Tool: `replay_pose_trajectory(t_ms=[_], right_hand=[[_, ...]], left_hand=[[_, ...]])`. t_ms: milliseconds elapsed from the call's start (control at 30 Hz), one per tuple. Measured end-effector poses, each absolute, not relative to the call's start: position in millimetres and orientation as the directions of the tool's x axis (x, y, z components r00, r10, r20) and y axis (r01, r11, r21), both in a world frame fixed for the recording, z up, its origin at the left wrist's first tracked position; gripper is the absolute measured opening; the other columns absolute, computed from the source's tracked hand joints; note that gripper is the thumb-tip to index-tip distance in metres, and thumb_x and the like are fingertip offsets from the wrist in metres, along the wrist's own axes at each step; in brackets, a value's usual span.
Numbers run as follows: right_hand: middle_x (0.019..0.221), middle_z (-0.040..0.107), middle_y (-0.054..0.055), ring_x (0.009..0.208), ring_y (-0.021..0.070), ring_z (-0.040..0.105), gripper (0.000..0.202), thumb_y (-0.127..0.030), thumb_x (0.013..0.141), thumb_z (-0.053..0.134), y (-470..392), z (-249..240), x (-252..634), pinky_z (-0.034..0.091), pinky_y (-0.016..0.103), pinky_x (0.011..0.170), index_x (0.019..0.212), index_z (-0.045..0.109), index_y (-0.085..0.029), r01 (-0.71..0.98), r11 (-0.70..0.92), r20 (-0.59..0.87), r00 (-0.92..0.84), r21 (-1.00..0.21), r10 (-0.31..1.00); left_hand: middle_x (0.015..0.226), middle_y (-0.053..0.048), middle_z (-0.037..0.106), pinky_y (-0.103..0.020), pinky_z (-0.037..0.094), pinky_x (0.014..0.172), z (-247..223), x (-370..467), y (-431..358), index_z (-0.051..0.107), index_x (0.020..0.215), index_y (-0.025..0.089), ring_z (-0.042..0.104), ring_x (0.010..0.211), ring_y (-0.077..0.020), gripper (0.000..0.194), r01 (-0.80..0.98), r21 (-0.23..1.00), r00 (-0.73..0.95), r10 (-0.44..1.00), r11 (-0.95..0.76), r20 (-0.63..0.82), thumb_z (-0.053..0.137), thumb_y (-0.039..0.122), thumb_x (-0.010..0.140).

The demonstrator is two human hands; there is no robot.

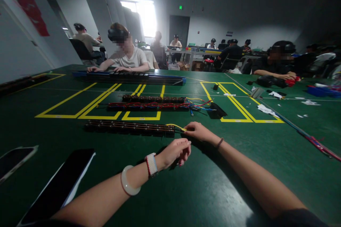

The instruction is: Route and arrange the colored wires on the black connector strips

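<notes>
In front of me a long black strip with copper-coloured rods and silver joints along its top lies on the green table. A yellow wire and darker wires come out of its right end. My right hand is closed round the ends of these wires, its fingertips turned to the strip. Nearer to me, my left hand hovers just below it with the fingers curled in; whatever they may hold is hidden. Behind lie a similar strip and one with red and blue wires, its loose ends fanned out rightward.
Yellow tape marks rectangles on the green table. A black piece lies right of the wired strip. Two dark flat devices are at the left. Paper scraps and a cable bundle lie right. Co-workers sit opposite.
</notes>
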State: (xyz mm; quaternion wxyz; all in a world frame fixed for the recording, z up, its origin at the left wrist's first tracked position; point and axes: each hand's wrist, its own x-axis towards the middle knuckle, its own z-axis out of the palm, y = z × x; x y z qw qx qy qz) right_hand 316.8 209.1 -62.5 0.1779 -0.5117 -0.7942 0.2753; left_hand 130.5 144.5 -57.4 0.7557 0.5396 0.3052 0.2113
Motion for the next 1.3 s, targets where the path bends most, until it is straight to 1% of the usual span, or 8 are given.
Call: replay_pose_trajectory(t_ms=[167, 300, 433, 567, 700, 967, 1100, 1300], right_hand=[[0.083, 0.068, 0.004, 0.076, 0.0154, 0.06, 0.025, -0.034, 0.079, 0.062, 205.3, -67.7, 313.6, 0.043, 0.024, 0.069, 0.09, 0.069, -0.012, 0.537, 0.187, 0.007, -0.32, -0.822, 0.948], [0.085, 0.068, 0.003, 0.076, 0.0141, 0.06, 0.015, -0.026, 0.081, 0.061, 190.3, -59.1, 302.7, 0.041, 0.023, 0.067, 0.088, 0.068, -0.014, 0.59, 0.244, 0.119, -0.244, -0.769, 0.962], [0.079, 0.064, 0.003, 0.074, 0.0136, 0.056, 0.011, -0.021, 0.086, 0.057, 175.5, -50.5, 292.4, 0.036, 0.027, 0.071, 0.088, 0.068, -0.018, 0.793, 0.49, 0.321, -0.388, -0.361, 0.864], [0.078, 0.061, 0.006, 0.074, 0.0166, 0.052, 0.023, -0.019, 0.092, 0.049, 165.7, -48.7, 288.2, 0.034, 0.033, 0.076, 0.109, 0.062, -0.012, 0.736, 0.666, 0.334, -0.662, 0.119, 0.671], [0.083, 0.061, 0.01, 0.075, 0.0182, 0.051, 0.027, -0.011, 0.094, 0.038, 160.6, -45.7, 286.7, 0.034, 0.034, 0.075, 0.11, 0.059, -0.007, 0.635, 0.708, 0.254, -0.773, 0.308, 0.582], [0.084, 0.06, 0.006, 0.076, 0.0176, 0.05, 0.024, -0.034, 0.094, 0.047, 153.8, -27.3, 281.0, 0.029, 0.033, 0.071, 0.098, 0.063, -0.017, 0.74, 0.656, 0.21, -0.672, 0.153, 0.71], [0.079, 0.061, 0.005, 0.07, 0.0155, 0.05, 0.016, -0.025, 0.091, 0.052, 152.8, -24.2, 282.0, 0.026, 0.031, 0.066, 0.095, 0.065, -0.017, 0.788, 0.605, 0.168, -0.615, 0.112, 0.77], [0.082, 0.056, 0.006, 0.075, 0.0169, 0.046, 0.032, -0.024, 0.089, 0.056, 165.7, -24.2, 294.3, 0.027, 0.031, 0.07, 0.12, 0.059, -0.024, 0.777, 0.609, 0.314, -0.624, 0.156, 0.716]], left_hand=[[0.07, -0.002, 0.054, -0.019, 0.035, 0.044, -61.1, 129.7, 152.1, 0.047, 0.09, 0.015, 0.049, 0.046, -0.0077, 0.024, -0.213, 0.821, 0.692, 0.675, 0.53, -0.256, 0.039, 0.037, 0.092], [0.089, -0.008, 0.059, -0.021, 0.04, 0.05, -60.5, 129.5, 156.5, 0.046, 0.105, 0.014, 0.056, 0.055, -0.009, 0.026, -0.275, 0.744, 0.674, 0.675, 0.608, -0.302, 0.035, 0.036, 0.095], [0.079, -0.003, 0.055, -0.022, 0.039, 0.05, -65.2, 131.2, 158.3, 0.046, 0.103, 0.014, 0.052, 0.052, -0.0085, 0.035, -0.317, 0.746, 0.663, 0.699, 0.585, -0.268, 0.032, 0.046, 0.095], [0.072, 0.001, 0.051, -0.02, 0.035, 0.047, -70.4, 133.8, 160.8, 0.044, 0.095, 0.017, 0.046, 0.048, -0.0068, 0.036, -0.371, 0.723, 0.605, 0.743, 0.582, -0.288, 0.03, 0.05, 0.095], [0.063, 0.003, 0.045, -0.019, 0.033, 0.048, -69.2, 135.5, 162.2, 0.044, 0.088, 0.016, 0.044, 0.049, -0.0066, 0.037, -0.345, 0.71, 0.531, 0.751, 0.614, -0.392, 0.026, 0.048, 0.096], [0.059, 0.002, 0.045, -0.02, 0.031, 0.047, -64.3, 134.4, 160.9, 0.043, 0.077, 0.015, 0.042, 0.047, -0.0074, 0.034, -0.327, 0.701, 0.523, 0.739, 0.634, -0.424, 0.027, 0.038, 0.098], [0.061, 0.002, 0.048, -0.02, 0.032, 0.046, -63.7, 133.7, 160.3, 0.046, 0.084, 0.015, 0.043, 0.046, -0.0072, 0.033, -0.334, 0.694, 0.55, 0.73, 0.637, -0.406, 0.031, 0.041, 0.097], [0.078, -0.007, 0.061, -0.024, 0.045, 0.06, -66.3, 132.4, 156.2, 0.051, 0.095, 0.012, 0.058, 0.06, -0.0113, 0.034, -0.379, 0.723, 0.586, 0.755, 0.577, -0.295, 0.028, 0.036, 0.098]])
